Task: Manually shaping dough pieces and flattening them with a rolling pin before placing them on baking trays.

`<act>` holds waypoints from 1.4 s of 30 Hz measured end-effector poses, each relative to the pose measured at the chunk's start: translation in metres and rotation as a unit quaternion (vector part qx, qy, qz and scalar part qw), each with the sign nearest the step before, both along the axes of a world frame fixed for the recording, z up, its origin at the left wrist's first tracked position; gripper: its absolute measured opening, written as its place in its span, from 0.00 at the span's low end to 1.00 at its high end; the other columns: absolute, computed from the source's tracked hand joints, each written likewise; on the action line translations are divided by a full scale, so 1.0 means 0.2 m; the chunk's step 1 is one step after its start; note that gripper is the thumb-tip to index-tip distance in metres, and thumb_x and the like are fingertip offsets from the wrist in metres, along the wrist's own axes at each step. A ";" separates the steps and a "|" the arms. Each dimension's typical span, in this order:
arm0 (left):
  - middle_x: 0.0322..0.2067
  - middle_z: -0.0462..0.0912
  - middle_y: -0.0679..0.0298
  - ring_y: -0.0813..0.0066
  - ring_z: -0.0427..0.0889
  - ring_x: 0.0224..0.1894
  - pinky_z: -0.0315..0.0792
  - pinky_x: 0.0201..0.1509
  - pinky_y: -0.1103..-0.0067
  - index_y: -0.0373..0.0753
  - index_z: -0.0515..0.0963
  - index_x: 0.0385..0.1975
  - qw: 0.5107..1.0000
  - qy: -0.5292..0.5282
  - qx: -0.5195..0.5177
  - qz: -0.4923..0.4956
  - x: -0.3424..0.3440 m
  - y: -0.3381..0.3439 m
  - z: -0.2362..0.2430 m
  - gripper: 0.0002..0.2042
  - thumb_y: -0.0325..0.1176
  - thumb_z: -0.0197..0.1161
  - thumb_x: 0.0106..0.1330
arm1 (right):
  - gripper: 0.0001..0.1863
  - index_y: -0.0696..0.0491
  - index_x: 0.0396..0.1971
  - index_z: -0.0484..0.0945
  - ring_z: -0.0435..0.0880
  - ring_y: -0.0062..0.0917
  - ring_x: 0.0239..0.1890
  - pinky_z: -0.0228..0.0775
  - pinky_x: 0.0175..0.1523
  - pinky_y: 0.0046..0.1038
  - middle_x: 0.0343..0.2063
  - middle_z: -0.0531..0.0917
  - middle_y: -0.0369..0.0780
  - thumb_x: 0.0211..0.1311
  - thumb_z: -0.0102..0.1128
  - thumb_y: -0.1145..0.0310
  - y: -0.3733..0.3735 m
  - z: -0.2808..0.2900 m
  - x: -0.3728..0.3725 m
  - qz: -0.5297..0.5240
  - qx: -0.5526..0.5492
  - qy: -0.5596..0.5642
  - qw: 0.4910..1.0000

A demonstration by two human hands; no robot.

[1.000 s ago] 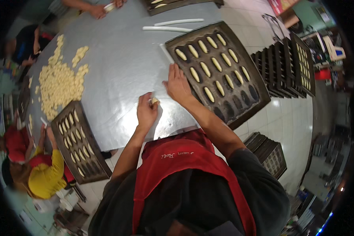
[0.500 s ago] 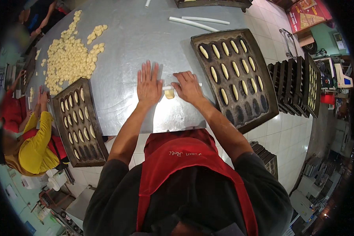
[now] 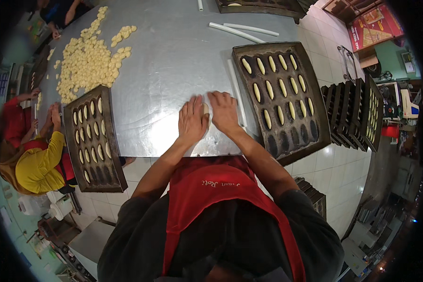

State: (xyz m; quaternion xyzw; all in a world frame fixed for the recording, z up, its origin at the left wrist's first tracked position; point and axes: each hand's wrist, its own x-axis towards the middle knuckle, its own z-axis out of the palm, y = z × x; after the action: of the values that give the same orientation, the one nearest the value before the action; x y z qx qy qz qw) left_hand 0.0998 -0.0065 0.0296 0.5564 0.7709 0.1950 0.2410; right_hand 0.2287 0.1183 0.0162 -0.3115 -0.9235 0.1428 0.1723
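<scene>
A small pale piece of dough (image 3: 205, 109) lies on the metal table near its front edge, between my hands and partly hidden by them. My left hand (image 3: 191, 123) bends over its left side, with the index finger and thumb against it. On the other side my right hand (image 3: 224, 113) rests palm down with its fingers stretched forward, close to the dough and holding nothing I can make out. A thin white rolling pin (image 3: 236, 89) lies to the right of my right hand, alongside a dark baking tray (image 3: 273, 94) with rows of shaped dough pieces and several bare hollows.
Another dark tray (image 3: 114, 157) of shaped dough overhangs the table edge at left. Behind it spreads a heap of dough balls (image 3: 87, 63). White rods (image 3: 237, 33) lie at the back. A co-worker in yellow (image 3: 42, 162) stands at left; stacked trays (image 3: 350, 115) stand at right.
The rolling pin has left my hands and now lies beside the right tray. My hands have come closer together around the dough, the left moving right and toward me.
</scene>
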 end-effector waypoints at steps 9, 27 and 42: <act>0.80 0.63 0.50 0.50 0.62 0.81 0.61 0.80 0.57 0.35 0.65 0.79 0.977 0.133 0.071 -0.150 0.04 -0.45 -0.03 0.33 0.38 0.62 0.75 | 0.28 0.57 0.61 0.82 0.77 0.41 0.64 0.66 0.68 0.50 0.60 0.83 0.44 0.58 0.67 0.70 -0.28 -0.01 0.20 0.113 -0.024 -0.064 0.991; 0.52 0.86 0.45 0.41 0.82 0.57 0.76 0.63 0.54 0.36 0.82 0.57 0.950 0.200 0.216 0.102 -1.82 0.16 -0.11 0.19 0.27 0.65 0.64 | 0.40 0.60 0.76 0.66 0.69 0.53 0.71 0.55 0.78 0.56 0.70 0.70 0.56 0.71 0.69 0.55 -0.15 0.03 -0.41 0.008 -0.048 -0.052 0.997; 0.38 0.85 0.67 0.81 0.82 0.41 0.76 0.46 0.81 0.36 0.81 0.50 0.959 -0.175 0.190 0.116 -1.54 0.42 -0.16 0.10 0.28 0.72 0.74 | 0.14 0.52 0.50 0.89 0.89 0.38 0.45 0.84 0.48 0.34 0.43 0.89 0.45 0.65 0.74 0.74 -0.34 0.24 0.41 -0.268 -0.162 0.128 0.941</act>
State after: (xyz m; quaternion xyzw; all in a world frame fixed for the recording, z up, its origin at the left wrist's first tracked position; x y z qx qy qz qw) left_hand -0.2073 0.0772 -0.0026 0.4561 0.7247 0.4589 0.2370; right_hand 0.3097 0.0497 0.0644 -0.5502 -0.7405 0.2780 0.2678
